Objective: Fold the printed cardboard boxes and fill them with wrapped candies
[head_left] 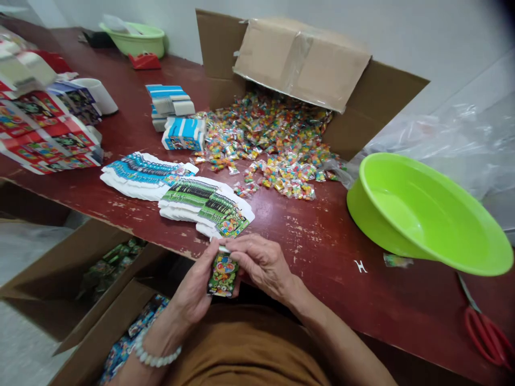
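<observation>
Your left hand [197,284]: wrapped around the green box [223,276]
Your right hand [263,264]: pinching its far end
Green cartons [197,199]: fanned on the desk [309,236], far-left

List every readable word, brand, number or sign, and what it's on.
No text reads clearly.
Green box in the left hand: lettering too blurred.
Fanned green cartons: print too small.
Fanned blue cartons: print too small.
Red cartons: print too blurred.
White H-shaped piece: seemingly a scrap, not print.
</observation>
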Tool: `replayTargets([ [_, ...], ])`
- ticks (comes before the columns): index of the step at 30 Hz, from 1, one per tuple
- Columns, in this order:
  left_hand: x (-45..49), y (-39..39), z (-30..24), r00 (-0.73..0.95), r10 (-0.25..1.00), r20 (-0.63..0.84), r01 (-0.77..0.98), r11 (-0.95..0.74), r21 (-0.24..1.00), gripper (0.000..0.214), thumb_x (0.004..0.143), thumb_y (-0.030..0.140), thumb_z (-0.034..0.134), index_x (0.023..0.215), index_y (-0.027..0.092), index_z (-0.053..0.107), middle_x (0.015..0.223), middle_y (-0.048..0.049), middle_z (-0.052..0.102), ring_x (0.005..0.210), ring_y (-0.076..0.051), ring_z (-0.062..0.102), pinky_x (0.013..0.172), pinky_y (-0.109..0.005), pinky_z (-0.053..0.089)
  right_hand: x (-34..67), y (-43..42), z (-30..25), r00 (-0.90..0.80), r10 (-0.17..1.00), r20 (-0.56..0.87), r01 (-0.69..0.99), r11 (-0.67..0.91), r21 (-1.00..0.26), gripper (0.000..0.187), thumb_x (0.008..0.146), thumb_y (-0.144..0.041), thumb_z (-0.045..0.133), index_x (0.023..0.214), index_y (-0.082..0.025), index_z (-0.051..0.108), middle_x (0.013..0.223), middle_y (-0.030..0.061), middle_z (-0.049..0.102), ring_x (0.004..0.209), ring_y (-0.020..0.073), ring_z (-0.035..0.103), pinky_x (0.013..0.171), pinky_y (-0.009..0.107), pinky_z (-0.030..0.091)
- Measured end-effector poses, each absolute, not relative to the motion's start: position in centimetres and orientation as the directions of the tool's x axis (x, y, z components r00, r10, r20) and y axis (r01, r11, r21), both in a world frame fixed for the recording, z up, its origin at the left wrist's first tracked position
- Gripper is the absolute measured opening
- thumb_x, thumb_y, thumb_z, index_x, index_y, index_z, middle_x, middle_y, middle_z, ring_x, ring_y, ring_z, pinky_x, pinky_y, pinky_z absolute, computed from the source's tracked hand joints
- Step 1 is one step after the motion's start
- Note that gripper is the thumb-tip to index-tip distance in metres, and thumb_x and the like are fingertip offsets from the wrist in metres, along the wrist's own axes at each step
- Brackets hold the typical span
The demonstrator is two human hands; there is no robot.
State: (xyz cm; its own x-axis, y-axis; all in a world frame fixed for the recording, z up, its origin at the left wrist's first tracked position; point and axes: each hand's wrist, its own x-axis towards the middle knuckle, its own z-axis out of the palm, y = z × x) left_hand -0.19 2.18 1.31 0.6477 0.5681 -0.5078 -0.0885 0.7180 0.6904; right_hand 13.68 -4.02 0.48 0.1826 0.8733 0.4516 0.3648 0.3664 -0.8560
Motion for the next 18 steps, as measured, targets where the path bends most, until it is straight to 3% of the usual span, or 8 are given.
replayTargets([
  [2, -0.1, 2.3, 1.4, 0.667, 0.538, -0.515, -0.108, 0.754, 0.648, 0.066, 0.074, 0.063, 0.073, 0.12, 0.017, 0.062, 0.074, -0.0037, 0.072, 0.043, -0.014, 0.058, 0.039, -0.026, 0.05, 13.6, -4.1, 0.9, 0.183, 0.908, 0.376, 0.292, 0.315, -0.903, 0.013, 0.091, -0.021, 0.063, 0.092, -0.019, 0.076, 0.103, 0.0093, 0.077, 0.1, 0.0202, 0.071, 0.09, 0.033, 0.055],
  [5, 0.0, 2.2, 1.0, 0.666, 0.559, -0.493, -0.126, 0.737, 0.664, 0.067, 0.081, 0.065, 0.064, 0.127, 0.016, 0.06, 0.075, -0.005, 0.073, 0.044, -0.015, 0.06, 0.04, -0.025, 0.049, 13.4, -3.8, 1.3, 0.267, 0.962, 0.046, -0.014, 0.052, -0.999, 0.009, 0.083, -0.025, 0.07, 0.085, -0.018, 0.075, 0.097, 0.006, 0.077, 0.073, 0.0157, 0.071, 0.065, 0.028, 0.057],
  [7, 0.1, 2.0, 0.7, 0.655, 0.579, -0.486, -0.125, 0.717, 0.686, 0.071, 0.082, 0.068, 0.06, 0.128, 0.014, 0.061, 0.074, -0.0061, 0.073, 0.048, -0.017, 0.064, 0.04, -0.023, 0.048, 13.4, -3.5, 1.5, 0.254, 0.954, -0.16, -0.197, -0.111, -0.974, 0.014, 0.079, -0.029, 0.074, 0.085, -0.016, 0.074, 0.084, 0.004, 0.076, 0.054, 0.0107, 0.061, 0.049, 0.023, 0.05],
  [9, 0.2, 2.0, 0.6, 0.637, 0.592, -0.493, -0.116, 0.706, 0.699, 0.074, 0.08, 0.07, 0.06, 0.127, 0.013, 0.063, 0.072, -0.0069, 0.073, 0.052, -0.018, 0.066, 0.04, -0.022, 0.046, 13.4, -3.1, 1.5, 0.236, 0.939, -0.25, -0.27, -0.184, -0.945, 0.019, 0.076, -0.031, 0.075, 0.086, -0.014, 0.075, 0.066, 0.0007, 0.069, 0.046, 0.0091, 0.054, 0.045, 0.022, 0.045],
  [11, 0.3, 2.0, 0.7, 0.614, 0.597, -0.516, -0.1, 0.707, 0.7, 0.073, 0.079, 0.07, 0.062, 0.125, 0.013, 0.064, 0.071, -0.0072, 0.073, 0.053, -0.02, 0.067, 0.039, -0.023, 0.046, 13.4, -3.0, 1.3, 0.254, 0.935, -0.247, -0.258, -0.18, -0.949, 0.02, 0.076, -0.031, 0.075, 0.085, -0.014, 0.075, 0.061, -0.0002, 0.066, 0.045, 0.0093, 0.052, 0.044, 0.022, 0.044],
  [13, 0.3, 2.2, 0.8, 0.574, 0.605, -0.552, -0.084, 0.714, 0.695, 0.067, 0.08, 0.066, 0.063, 0.121, 0.013, 0.066, 0.069, -0.0072, 0.072, 0.052, -0.021, 0.067, 0.038, -0.023, 0.046, 13.5, -3.0, 1.0, 0.289, 0.942, -0.169, -0.17, -0.123, -0.978, 0.018, 0.079, -0.032, 0.074, 0.085, -0.016, 0.076, 0.072, 0.0025, 0.071, 0.05, 0.0103, 0.056, 0.047, 0.023, 0.047],
  [18, 0.6, 2.4, 1.3, 0.473, 0.618, -0.628, -0.137, 0.756, 0.64, 0.035, 0.086, 0.04, 0.064, 0.107, 0.012, 0.068, 0.067, -0.0037, 0.071, 0.043, -0.016, 0.061, 0.037, -0.024, 0.049, 13.3, -3.6, 0.0, 0.227, 0.963, 0.146, 0.058, 0.137, -0.989, 0.012, 0.084, -0.033, 0.074, 0.083, -0.021, 0.076, 0.098, 0.005, 0.074, 0.091, 0.018, 0.068, 0.083, 0.033, 0.054],
])
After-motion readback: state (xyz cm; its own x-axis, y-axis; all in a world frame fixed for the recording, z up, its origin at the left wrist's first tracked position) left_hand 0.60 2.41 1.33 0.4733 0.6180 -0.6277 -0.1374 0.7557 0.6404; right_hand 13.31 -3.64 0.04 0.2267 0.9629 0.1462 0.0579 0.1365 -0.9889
